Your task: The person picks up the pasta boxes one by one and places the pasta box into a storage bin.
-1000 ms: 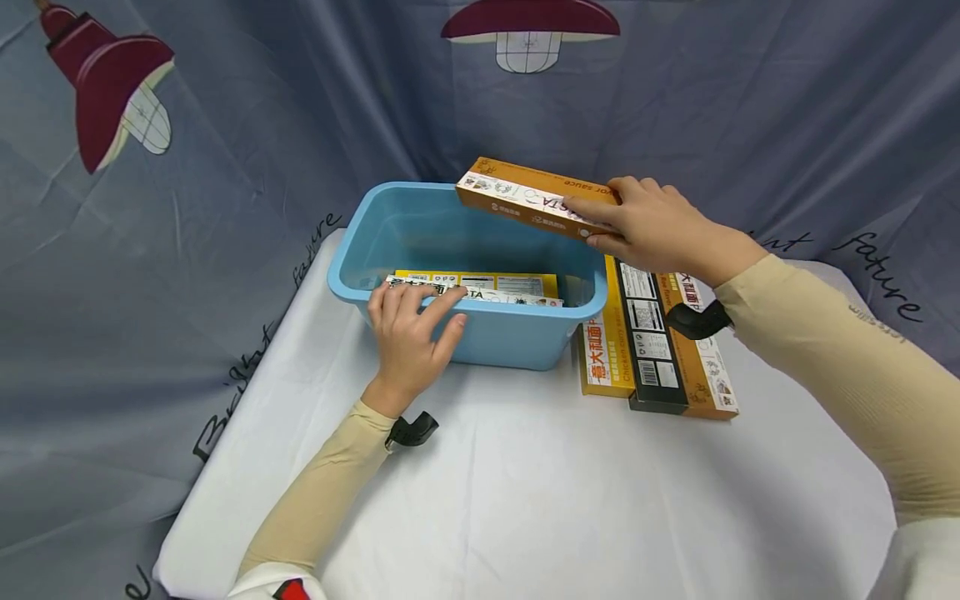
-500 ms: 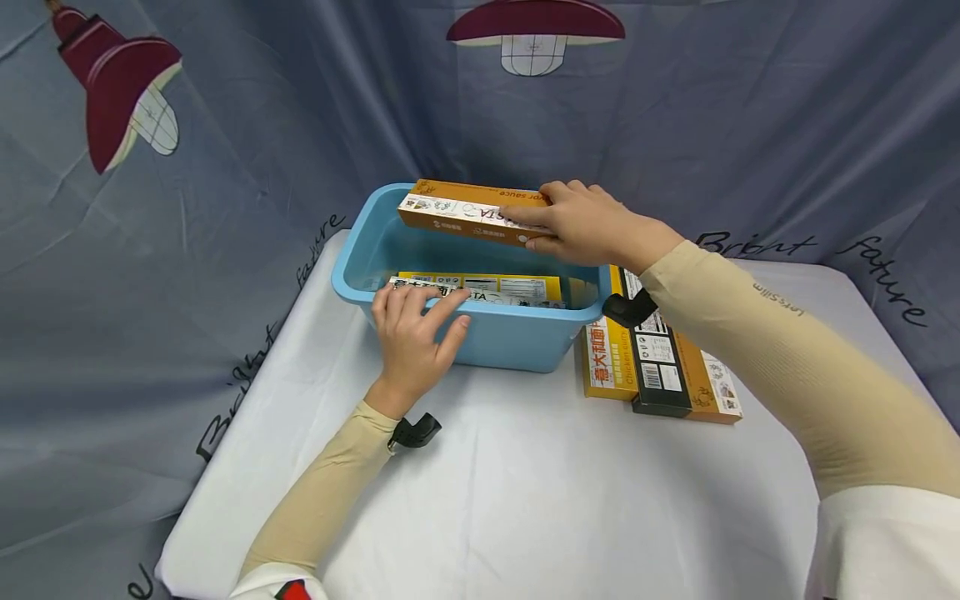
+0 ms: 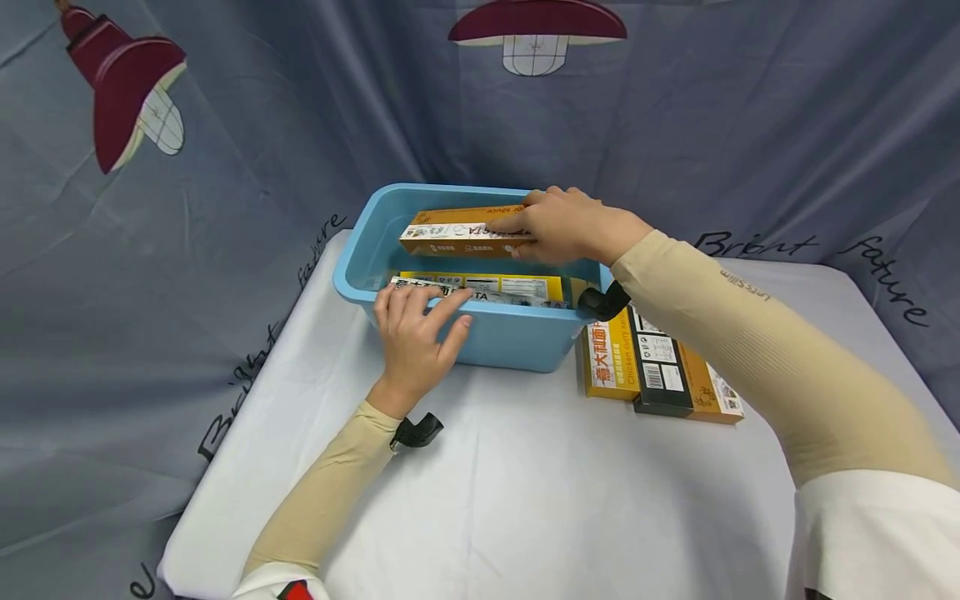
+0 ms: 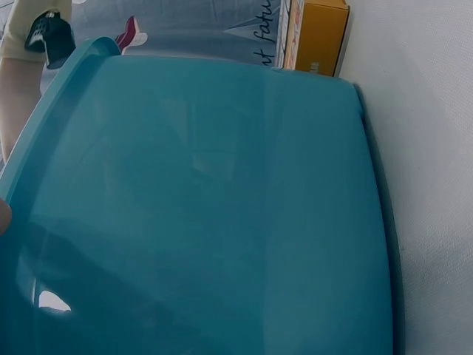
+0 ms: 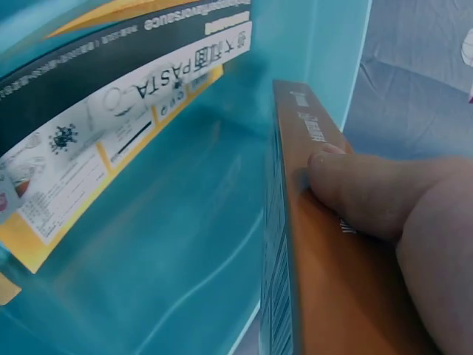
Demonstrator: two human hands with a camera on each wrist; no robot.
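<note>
My right hand (image 3: 566, 225) grips the right end of an orange-brown pasta box (image 3: 461, 235), which lies level inside the mouth of the blue plastic bin (image 3: 495, 337), toward its far wall. In the right wrist view, the thumb presses the brown side of that pasta box (image 5: 325, 281). My left hand (image 3: 412, 346) holds the bin's near rim, fingers over the edge and thumb on the outer wall. Inside, along the near wall, stand a black-and-white pasta box (image 5: 148, 81) and a yellow one (image 3: 532, 287). The left wrist view is mostly filled by the bin's outer wall (image 4: 207, 185).
To the right of the bin, a yellow box (image 3: 611, 367), a black box (image 3: 662, 379) and an orange box (image 3: 705, 387) lie side by side on the white tabletop (image 3: 525, 483). A grey printed curtain (image 3: 300, 108) hangs behind the table.
My right hand has carried the orange-brown pasta box leftward from above the bin's right far corner, then lowered it into the bin. The left hand stays on the rim.
</note>
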